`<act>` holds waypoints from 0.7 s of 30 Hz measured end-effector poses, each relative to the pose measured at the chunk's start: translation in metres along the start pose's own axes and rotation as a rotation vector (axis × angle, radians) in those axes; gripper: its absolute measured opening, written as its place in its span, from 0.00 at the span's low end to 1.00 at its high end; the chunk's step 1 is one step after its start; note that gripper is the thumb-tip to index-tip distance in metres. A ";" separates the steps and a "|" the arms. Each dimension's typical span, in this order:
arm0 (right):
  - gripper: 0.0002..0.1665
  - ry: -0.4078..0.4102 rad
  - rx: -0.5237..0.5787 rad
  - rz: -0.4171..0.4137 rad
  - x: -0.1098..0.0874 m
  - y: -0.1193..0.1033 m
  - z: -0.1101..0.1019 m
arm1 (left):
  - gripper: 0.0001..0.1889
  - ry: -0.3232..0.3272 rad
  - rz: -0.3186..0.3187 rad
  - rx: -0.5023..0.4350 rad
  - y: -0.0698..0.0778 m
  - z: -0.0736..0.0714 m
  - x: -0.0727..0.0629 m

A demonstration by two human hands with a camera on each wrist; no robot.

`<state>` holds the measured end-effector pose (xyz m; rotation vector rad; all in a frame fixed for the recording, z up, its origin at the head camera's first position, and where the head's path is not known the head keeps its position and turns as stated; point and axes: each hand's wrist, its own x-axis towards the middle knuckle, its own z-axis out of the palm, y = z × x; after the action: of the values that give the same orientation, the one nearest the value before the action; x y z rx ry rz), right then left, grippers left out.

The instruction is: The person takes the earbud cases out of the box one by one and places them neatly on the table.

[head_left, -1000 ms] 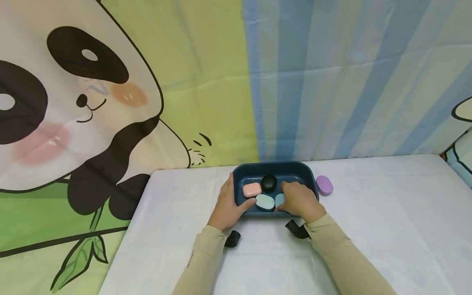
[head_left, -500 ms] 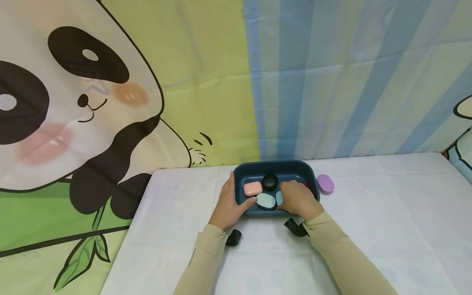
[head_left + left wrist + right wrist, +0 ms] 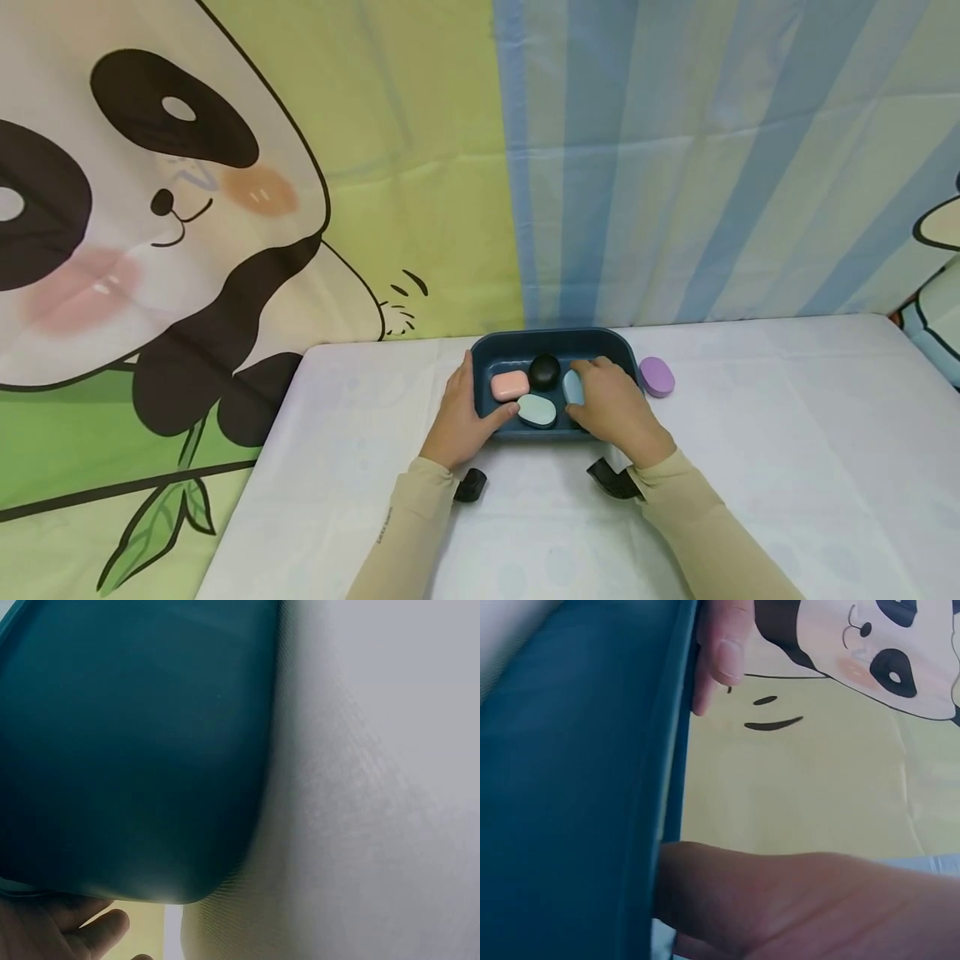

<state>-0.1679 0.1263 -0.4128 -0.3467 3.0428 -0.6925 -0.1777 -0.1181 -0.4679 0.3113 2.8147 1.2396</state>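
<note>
A dark blue plastic tub [image 3: 558, 340] sits near the back of the table. My left hand [image 3: 459, 425] grips its left front corner, fingers along the outer side and thumb over the front rim. In the left wrist view, that hand's fingers [image 3: 94, 930] lie beside the tub wall. My right hand [image 3: 618, 408] reaches inside over the front rim and pinches a light blue oval soap bar [image 3: 573, 387] between thumb and fingers. Left of it lie a pale green soap bar [image 3: 536, 411], a pink soap bar [image 3: 510, 385] and a round black one [image 3: 544, 372]. The right hand covers the tub's right part.
A purple oval soap bar [image 3: 657, 377] lies on the table just outside the tub's right end. The white tablecloth [image 3: 787, 442] spreads around the tub. Behind stands a printed curtain [image 3: 420, 192] with a panda. Black wrist mounts [image 3: 613, 479] stick out inward from both sleeves.
My right hand has shifted slightly right and back, turning the light blue soap bar more upright and away from the pale green one. A red patch glimpsed behind it is hidden now.
</note>
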 end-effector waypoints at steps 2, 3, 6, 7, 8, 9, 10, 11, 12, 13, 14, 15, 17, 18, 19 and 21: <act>0.34 0.033 0.007 -0.003 -0.002 0.001 -0.001 | 0.61 -0.004 0.003 -0.002 0.000 0.000 0.000; 0.35 0.046 0.014 -0.004 -0.004 0.001 -0.003 | 0.61 -0.002 0.006 -0.005 0.000 0.000 0.000; 0.36 0.073 0.039 0.002 -0.006 0.003 -0.006 | 0.61 -0.001 0.007 -0.001 0.000 0.000 0.000; 0.36 0.080 0.053 0.007 -0.006 0.004 -0.009 | 0.61 -0.003 0.005 0.000 0.000 0.000 0.000; 0.36 0.085 0.065 0.014 -0.007 0.004 -0.011 | 0.61 -0.002 0.008 0.000 0.000 0.000 0.000; 0.36 0.089 0.078 0.023 -0.007 0.006 -0.013 | 0.61 -0.002 0.006 0.002 0.000 0.000 0.000; 0.37 0.094 0.090 0.035 -0.008 0.008 -0.015 | 0.61 -0.004 0.003 0.004 -0.001 0.000 0.000; 0.37 0.102 0.099 0.044 -0.008 0.009 -0.018 | 0.61 -0.005 0.004 0.003 -0.001 0.000 0.000; 0.37 0.106 0.111 0.054 -0.009 0.011 -0.021 | 0.61 -0.004 0.005 -0.001 -0.001 -0.001 0.000; 0.37 0.112 0.119 0.063 -0.009 0.013 -0.024 | 0.61 -0.002 0.006 -0.005 0.000 -0.001 -0.001; 0.37 0.119 0.124 0.070 -0.009 0.016 -0.026 | 0.61 0.001 0.007 -0.008 0.000 -0.001 -0.001; 0.37 0.125 0.128 0.076 -0.009 0.018 -0.029 | 0.61 0.003 0.005 -0.009 -0.001 -0.001 -0.001; 0.38 0.137 0.129 0.082 -0.009 0.023 -0.033 | 0.61 0.006 0.010 -0.010 -0.001 -0.001 -0.001; 0.37 0.141 0.134 0.085 -0.009 0.025 -0.035 | 0.61 0.008 0.013 -0.008 0.000 -0.001 -0.001; 0.37 0.150 0.132 0.084 -0.010 0.027 -0.036 | 0.61 0.007 0.014 -0.006 0.000 -0.001 0.000; 0.37 0.161 0.129 0.081 -0.010 0.031 -0.039 | 0.61 0.004 0.015 -0.003 0.000 0.000 0.000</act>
<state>-0.1664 0.1721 -0.3914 -0.1721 3.1170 -0.9498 -0.1774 -0.1185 -0.4677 0.3311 2.8190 1.2481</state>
